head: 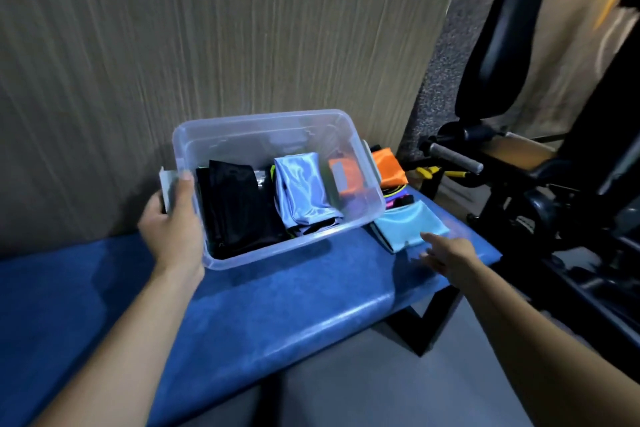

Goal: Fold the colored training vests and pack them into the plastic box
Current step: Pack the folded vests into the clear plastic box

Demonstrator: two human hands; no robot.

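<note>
- We see a clear rectangular plastic box [363, 163] standing on a blue padded bench [242, 315], set against a ribbed brown wall panel [173, 45] on the far side.
- Our left hand [173, 229] clasps the box's left end, thumb laid over the rim and fingers wrapped around the pale side handle [166, 180].
- Inside the box, a folded black mesh vest [239, 204] fills the left part, a shiny light-blue vest [304, 191] lies in the middle, and an orange vest [346, 177] sits at the right end.
- Our right hand [446, 253] hovers over the bench with fingers spread and loose, holding nothing, its forefinger just beside a folded sky-blue vest [408, 225].
- That sky-blue vest lies on the bench right of the box, touching its near right corner.
- Beyond it, a small stack of mixed-colour vests [401, 196] sits with a folded orange vest [389, 166] at the far end.
- Black gym equipment [502, 45] stands to the right.
</note>
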